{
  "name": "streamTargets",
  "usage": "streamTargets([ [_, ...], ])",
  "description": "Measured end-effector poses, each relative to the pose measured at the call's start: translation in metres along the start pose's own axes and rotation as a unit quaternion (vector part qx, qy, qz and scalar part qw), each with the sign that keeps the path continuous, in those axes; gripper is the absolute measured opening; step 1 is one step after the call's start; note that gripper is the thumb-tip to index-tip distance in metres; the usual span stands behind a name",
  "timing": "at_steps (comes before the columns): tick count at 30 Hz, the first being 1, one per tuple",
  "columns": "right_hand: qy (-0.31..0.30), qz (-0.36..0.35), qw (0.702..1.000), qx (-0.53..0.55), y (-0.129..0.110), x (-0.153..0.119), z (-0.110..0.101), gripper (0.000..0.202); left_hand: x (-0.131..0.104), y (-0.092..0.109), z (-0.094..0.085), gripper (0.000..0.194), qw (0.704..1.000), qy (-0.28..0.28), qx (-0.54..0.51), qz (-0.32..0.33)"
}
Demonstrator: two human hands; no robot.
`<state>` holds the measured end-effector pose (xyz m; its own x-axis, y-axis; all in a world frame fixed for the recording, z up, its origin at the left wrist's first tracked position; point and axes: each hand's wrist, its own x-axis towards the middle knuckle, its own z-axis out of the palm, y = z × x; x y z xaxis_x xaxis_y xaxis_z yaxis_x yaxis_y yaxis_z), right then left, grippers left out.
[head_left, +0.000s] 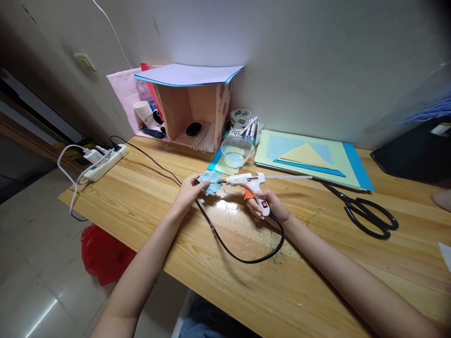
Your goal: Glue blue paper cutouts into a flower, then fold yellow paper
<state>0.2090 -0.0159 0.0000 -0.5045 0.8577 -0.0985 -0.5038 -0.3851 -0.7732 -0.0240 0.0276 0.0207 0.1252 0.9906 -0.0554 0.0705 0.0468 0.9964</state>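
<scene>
My right hand (263, 205) is wrapped round the grip of a white hot glue gun (248, 179) with an orange trigger. A long clear glue stick (291, 177) juts from its back, and its nozzle points left. Pinched in my left hand (189, 190) is a light blue paper piece (210, 182) with jagged edges. The nozzle tip meets the right side of this paper, though whether it touches cannot be made out. From the handle, a black cord (225, 244) loops over the table and runs under my left wrist.
Behind stand a cardboard box (172, 115), paper cups (143, 110), a clear plastic bowl (237, 151) and markers (252, 131). Coloured paper sheets (352, 162) and black-handled scissors (366, 213) lie right. A power strip (107, 164) sits at the left edge. Part of another person's hand (442, 200) shows far right.
</scene>
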Motion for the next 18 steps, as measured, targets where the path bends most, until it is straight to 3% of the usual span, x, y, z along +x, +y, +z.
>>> streamTargets([
  [10,0.007,-0.007,1.0,-0.013,-0.0015,0.0004,-0.0001,0.024,-0.0054,0.0073,0.0044,0.04,1.0,0.002,0.001,0.022],
  [18,0.006,-0.011,1.0,-0.004,-0.0023,0.0003,0.0016,0.025,-0.007,0.0054,0.0084,0.029,0.996,0.001,0.051,0.071],
])
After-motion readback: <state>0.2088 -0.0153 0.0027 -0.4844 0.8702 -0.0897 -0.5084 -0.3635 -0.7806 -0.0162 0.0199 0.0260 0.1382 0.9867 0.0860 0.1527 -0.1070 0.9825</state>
